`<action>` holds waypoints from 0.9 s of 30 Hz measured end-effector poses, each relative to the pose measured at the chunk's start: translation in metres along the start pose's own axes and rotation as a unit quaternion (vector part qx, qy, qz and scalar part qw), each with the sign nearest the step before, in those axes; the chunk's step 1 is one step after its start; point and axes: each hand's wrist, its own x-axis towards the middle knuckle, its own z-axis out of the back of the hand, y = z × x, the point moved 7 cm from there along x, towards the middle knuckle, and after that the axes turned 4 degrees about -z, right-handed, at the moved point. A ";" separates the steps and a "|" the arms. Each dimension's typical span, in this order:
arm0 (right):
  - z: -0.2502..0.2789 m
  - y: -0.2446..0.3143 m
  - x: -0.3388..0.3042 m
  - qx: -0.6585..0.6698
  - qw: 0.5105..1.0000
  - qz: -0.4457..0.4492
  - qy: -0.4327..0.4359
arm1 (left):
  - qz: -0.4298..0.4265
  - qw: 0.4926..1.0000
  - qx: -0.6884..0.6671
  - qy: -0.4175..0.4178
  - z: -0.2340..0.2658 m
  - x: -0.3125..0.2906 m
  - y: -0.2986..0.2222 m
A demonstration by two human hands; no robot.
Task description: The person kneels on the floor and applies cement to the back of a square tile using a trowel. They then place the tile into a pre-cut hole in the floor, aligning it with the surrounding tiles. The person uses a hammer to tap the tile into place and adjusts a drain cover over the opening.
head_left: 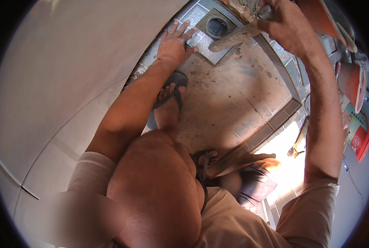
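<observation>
Left hand (172, 46): fingers spread, palm down at the far-left edge of the tiled floor (230, 93), beside the pale wall (85, 45); nothing clamped. Right hand (283, 27): fingers closed around the wooden-handled tool (239, 36) toward its far end. The tool's rounded end overlies the grey tile (219, 57) near its closest corner, just beside the round opening (216, 28); contact cannot be confirmed. Caution: a slipping grip or stray swing could strike the left fingers or chip the tile's edge
</observation>
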 end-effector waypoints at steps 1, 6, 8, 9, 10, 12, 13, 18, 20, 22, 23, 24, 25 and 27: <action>-0.003 0.001 -0.002 -0.019 0.999 0.029 -0.013 | 0.001 1.000 0.018 0.010 0.002 0.005 -0.003; -0.011 -0.015 0.019 0.013 0.997 0.077 0.002 | 0.020 0.998 0.036 0.048 0.017 0.008 -0.012; -0.002 -0.019 0.029 0.016 0.995 0.074 -0.059 | 0.027 0.999 0.002 0.018 0.015 0.015 -0.009; 0.005 -0.017 0.035 0.028 0.995 0.067 -0.067 | 0.025 1.000 0.000 0.019 0.014 0.019 -0.010; 0.014 -0.007 0.041 0.043 0.995 0.060 -0.072 | 0.025 0.999 -0.002 0.025 0.011 0.019 -0.010; 0.022 0.010 0.052 0.073 0.994 0.051 -0.057 | 0.030 0.999 0.001 0.039 0.009 0.019 -0.009; 0.022 0.017 0.056 0.047 0.994 0.069 -0.066 | 0.034 0.998 0.004 0.048 0.009 0.019 -0.008; 0.020 0.034 0.068 -0.029 0.993 0.091 -0.063 | 0.050 0.994 0.011 0.095 0.009 0.021 -0.008; 0.022 0.037 0.068 -0.006 0.996 0.071 -0.057 | 0.051 0.994 0.008 0.097 0.009 0.021 -0.007; 0.021 0.034 0.069 -0.001 0.997 0.058 -0.049 | 0.053 0.993 0.015 0.100 0.009 0.022 -0.009; 0.017 0.031 0.073 -0.006 0.997 0.056 -0.044 | 0.054 0.993 0.018 0.102 0.008 0.023 -0.010; 0.016 0.035 0.073 -0.011 0.998 0.056 -0.037 | 0.056 0.993 0.019 0.098 0.008 0.022 -0.009; 0.018 0.036 0.070 -0.002 0.999 0.047 -0.022 | 0.057 0.994 0.020 0.094 0.009 0.020 -0.008; 0.025 0.040 0.063 0.013 0.999 0.029 0.006 | 0.057 0.994 0.024 0.091 0.009 0.021 -0.008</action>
